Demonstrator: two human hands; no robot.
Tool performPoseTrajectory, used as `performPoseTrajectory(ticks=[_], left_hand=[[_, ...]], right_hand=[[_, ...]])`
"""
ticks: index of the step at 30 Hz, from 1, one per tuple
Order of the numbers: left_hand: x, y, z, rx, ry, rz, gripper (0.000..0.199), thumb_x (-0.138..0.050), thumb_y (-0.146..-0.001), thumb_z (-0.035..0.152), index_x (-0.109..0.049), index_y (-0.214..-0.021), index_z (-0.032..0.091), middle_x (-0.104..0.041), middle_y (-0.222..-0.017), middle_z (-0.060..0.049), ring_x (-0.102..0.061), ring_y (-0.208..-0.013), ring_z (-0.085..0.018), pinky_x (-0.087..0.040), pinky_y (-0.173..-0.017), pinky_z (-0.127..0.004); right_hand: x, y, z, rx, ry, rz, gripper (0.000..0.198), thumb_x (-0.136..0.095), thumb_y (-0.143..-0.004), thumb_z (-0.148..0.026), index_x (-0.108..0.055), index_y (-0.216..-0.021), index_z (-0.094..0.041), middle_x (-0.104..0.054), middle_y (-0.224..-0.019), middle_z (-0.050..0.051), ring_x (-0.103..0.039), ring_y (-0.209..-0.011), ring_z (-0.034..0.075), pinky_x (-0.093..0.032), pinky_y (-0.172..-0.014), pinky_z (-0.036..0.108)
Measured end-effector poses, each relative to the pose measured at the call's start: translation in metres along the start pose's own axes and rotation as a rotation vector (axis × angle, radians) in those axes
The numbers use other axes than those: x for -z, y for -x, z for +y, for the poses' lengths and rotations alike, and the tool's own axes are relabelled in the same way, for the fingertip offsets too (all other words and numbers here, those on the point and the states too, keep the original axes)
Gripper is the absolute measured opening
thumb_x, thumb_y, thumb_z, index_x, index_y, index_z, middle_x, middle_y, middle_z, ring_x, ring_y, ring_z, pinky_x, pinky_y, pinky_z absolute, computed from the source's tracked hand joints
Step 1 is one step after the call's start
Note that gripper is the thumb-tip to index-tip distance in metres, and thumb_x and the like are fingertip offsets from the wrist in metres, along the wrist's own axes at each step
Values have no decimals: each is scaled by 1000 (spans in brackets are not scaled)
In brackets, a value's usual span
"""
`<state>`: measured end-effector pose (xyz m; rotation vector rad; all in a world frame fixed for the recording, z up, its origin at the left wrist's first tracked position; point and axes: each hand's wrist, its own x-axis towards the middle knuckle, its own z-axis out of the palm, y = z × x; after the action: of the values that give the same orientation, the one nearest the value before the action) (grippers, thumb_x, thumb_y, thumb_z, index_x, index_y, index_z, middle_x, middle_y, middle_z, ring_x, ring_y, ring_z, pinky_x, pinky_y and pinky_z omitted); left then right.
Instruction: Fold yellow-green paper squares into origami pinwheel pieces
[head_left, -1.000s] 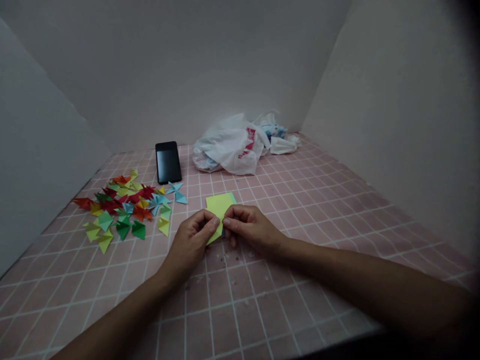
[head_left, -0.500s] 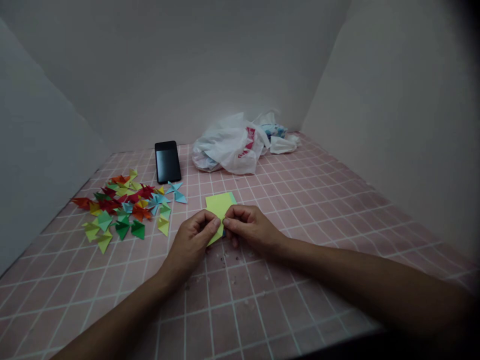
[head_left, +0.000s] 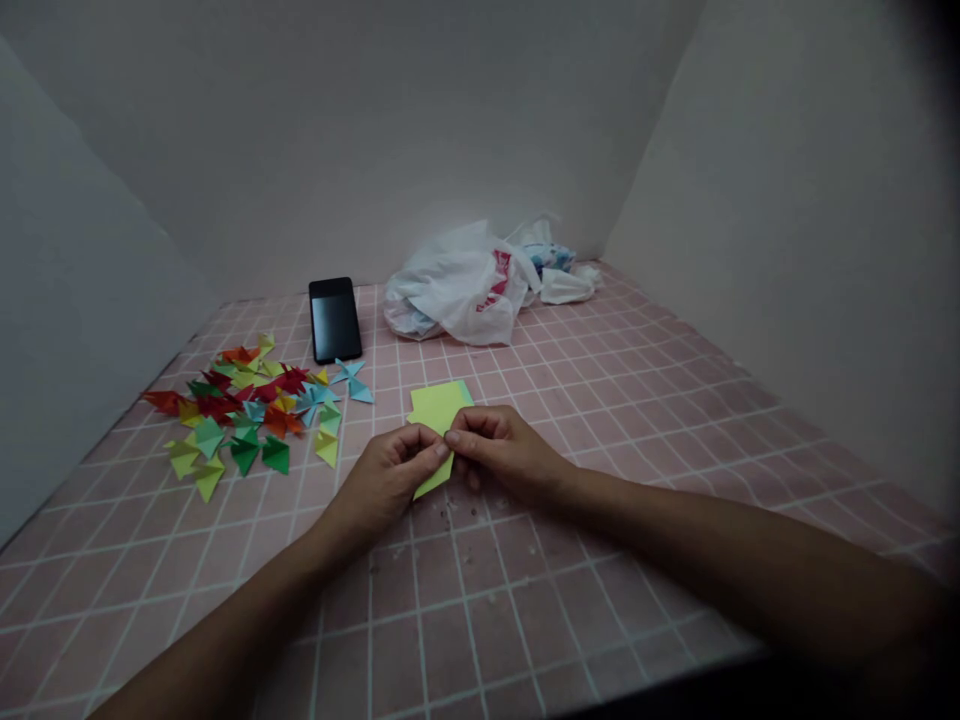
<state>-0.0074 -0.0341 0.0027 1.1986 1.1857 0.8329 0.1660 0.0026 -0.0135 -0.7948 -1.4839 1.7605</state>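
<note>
Both hands meet over a small stack of paper, yellow sheets (head_left: 436, 402) on top with a light green edge showing at the right. My left hand (head_left: 401, 463) is closed on a yellow piece of paper (head_left: 433, 482), thumb on top. My right hand (head_left: 499, 445) pinches the same piece at its upper right corner, thumb and forefinger touching the left fingertips. Much of the held paper is hidden behind the fingers, so its folds cannot be made out.
Many folded paper pieces (head_left: 244, 452) in red, orange, yellow, green and blue lie at the left. Behind them rests a black smartphone (head_left: 335, 320). A white plastic bag (head_left: 469, 285) and crumpled white wrapping (head_left: 566, 287) sit by the back wall, on a pink checked tablecloth (head_left: 637, 400).
My left thumb has slid slightly right along the paper, closer to the right fingertips. The held yellow piece now shows more of its lower edge.
</note>
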Motion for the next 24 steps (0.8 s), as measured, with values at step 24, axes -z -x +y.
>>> performPoseTrajectory(ticks=[24], left_hand=[[5,1,13,12,-126,15,31,-69,-74,46,-58,-64,19,-52,-49,5,-41,-43,-8,-28,-43,-20]], right_hand=[[1,0,-3,10,142,50,29,-65,-85,-38,-54,-67,-19,-52,-52,-5,-40,-40,6,-26,-40,20]])
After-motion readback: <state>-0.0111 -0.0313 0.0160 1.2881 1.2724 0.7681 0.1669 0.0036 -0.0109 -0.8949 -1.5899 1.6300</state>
